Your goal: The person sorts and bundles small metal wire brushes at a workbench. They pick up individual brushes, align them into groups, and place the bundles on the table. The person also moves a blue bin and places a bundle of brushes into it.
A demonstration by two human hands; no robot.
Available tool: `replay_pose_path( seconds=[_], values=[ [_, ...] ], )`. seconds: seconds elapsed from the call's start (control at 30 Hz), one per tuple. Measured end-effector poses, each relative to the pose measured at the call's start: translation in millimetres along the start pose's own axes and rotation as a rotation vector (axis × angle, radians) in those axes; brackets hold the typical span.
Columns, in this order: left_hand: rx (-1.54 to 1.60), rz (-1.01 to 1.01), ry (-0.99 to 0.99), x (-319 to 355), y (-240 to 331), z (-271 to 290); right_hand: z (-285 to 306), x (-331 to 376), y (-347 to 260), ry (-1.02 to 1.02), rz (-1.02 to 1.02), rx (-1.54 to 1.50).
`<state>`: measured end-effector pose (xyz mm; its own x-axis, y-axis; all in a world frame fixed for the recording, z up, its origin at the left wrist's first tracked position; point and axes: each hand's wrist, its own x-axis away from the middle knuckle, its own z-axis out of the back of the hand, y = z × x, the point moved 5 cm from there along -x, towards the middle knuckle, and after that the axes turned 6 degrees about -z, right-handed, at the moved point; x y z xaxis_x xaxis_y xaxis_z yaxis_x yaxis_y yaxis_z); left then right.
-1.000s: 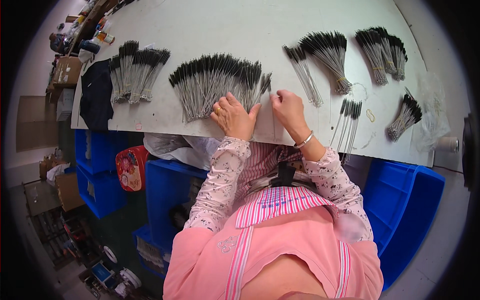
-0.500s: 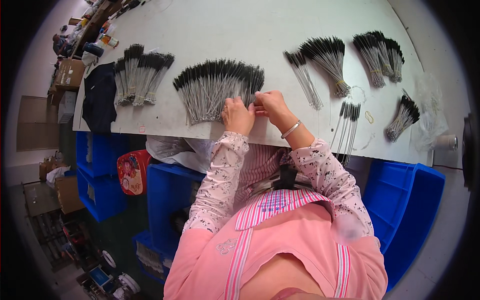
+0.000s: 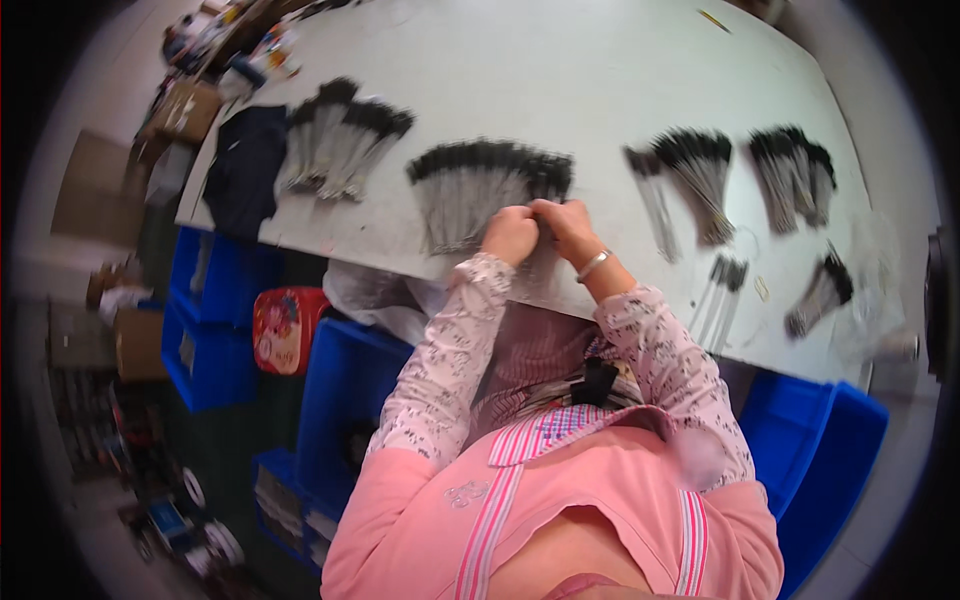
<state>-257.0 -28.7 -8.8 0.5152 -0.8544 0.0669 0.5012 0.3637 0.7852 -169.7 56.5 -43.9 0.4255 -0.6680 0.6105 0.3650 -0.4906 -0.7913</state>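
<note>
Blue bin point(image 3: 345, 372), dim contents; left fingers point(image 3: 515, 214), right fingers point(image 3: 550, 210) curled at brushes point(image 3: 465, 190), grasp unclear

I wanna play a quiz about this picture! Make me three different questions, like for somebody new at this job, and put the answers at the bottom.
1. True or false: the silvery bracelet is worn on the left arm.

2. What colour is the big tub below the right end of the table?
A) Green
B) Blue
C) Yellow

3. Fill in the missing word: the left hand and the right hand are close together near the ____ end of the wide fan of black-tipped rods.

Key: 1. False. 2. B. 3. Right.
</note>
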Motion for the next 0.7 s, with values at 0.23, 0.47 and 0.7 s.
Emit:
replay_pose_path(
  seconds=[0.23,0.47,0.7],
  values=[
    [-0.052,-0.115,0.066,3,-3,19,-16,-16,3,0.207,0.256,0.264],
    [-0.315,-0.517,0.336,16,19,23,-11,-40,12,0.07,0.197,-0.138],
    [-0.606,-0.582,0.161,20,-3,11,22,-4,-31,0.179,0.272,0.499]
  ],
)
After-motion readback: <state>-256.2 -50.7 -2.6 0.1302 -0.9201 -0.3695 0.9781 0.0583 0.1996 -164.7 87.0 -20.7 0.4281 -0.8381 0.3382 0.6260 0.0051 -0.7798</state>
